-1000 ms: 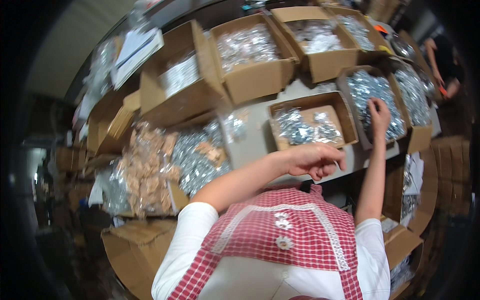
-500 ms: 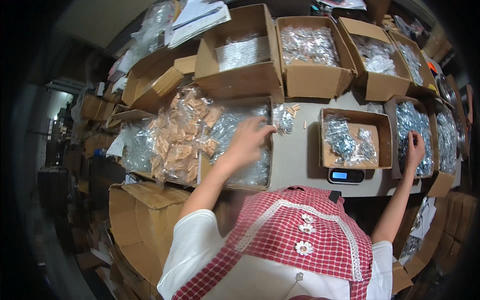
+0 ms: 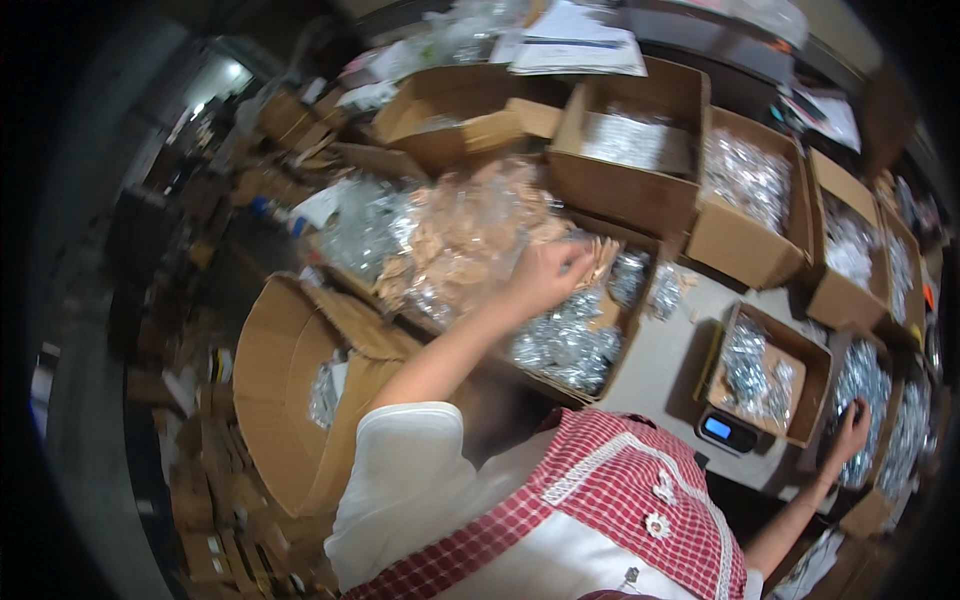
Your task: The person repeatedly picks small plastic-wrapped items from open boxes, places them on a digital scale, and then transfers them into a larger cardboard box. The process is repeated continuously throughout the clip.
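The left hand had its grip closed on a bunch of tan pegs, over a box of clear packets. The right hand was among silvery packets at the far right; whether its grip held any, I could not tell. Between them on the counter, a smaller box stood by a lit scale.

I see red-and-white checked apron near, white lace trim, white flowers, white sleeve; tan pieces left, silvery packets right, brown carton far, pale grey tabletop, black scale with blue-lit screen.
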`<action>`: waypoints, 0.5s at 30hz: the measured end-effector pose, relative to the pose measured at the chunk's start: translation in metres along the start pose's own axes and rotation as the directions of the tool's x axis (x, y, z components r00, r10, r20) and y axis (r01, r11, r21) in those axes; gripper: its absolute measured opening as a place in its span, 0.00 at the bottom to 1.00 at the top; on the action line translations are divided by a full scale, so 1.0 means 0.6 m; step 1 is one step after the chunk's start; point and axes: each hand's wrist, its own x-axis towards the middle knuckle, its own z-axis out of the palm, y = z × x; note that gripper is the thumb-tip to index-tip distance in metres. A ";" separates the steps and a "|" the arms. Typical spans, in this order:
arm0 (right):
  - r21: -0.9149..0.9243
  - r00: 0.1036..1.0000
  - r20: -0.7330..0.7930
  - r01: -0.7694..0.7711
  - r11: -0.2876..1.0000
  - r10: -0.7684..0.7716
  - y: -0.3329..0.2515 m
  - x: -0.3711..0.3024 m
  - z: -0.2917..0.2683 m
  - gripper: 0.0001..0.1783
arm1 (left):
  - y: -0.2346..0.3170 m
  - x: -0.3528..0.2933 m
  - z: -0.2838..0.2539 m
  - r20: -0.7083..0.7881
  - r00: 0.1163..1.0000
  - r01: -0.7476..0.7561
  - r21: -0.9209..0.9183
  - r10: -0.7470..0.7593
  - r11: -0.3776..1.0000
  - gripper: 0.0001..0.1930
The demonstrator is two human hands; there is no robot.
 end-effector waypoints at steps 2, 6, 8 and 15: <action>0.011 0.999 0.030 -0.039 0.999 0.039 0.020 0.003 0.001 0.18 | -0.021 0.021 -0.083 -0.013 0.947 0.313 -0.182 -0.321 0.932 0.08; 0.043 0.995 0.081 -0.062 0.997 0.059 0.041 0.012 0.000 0.18 | -0.112 0.025 -0.270 -0.157 0.823 0.424 -0.469 -0.545 0.775 0.09; -0.009 0.990 0.111 -0.089 0.996 0.089 0.044 0.014 -0.003 0.19 | -0.182 0.019 -0.335 -0.334 0.775 0.293 -0.561 -0.536 0.774 0.10; -0.023 0.994 0.105 -0.013 1.000 0.016 0.048 0.016 -0.003 0.20 | -0.433 -0.087 -0.451 -0.347 0.404 0.903 0.004 -0.847 0.429 0.15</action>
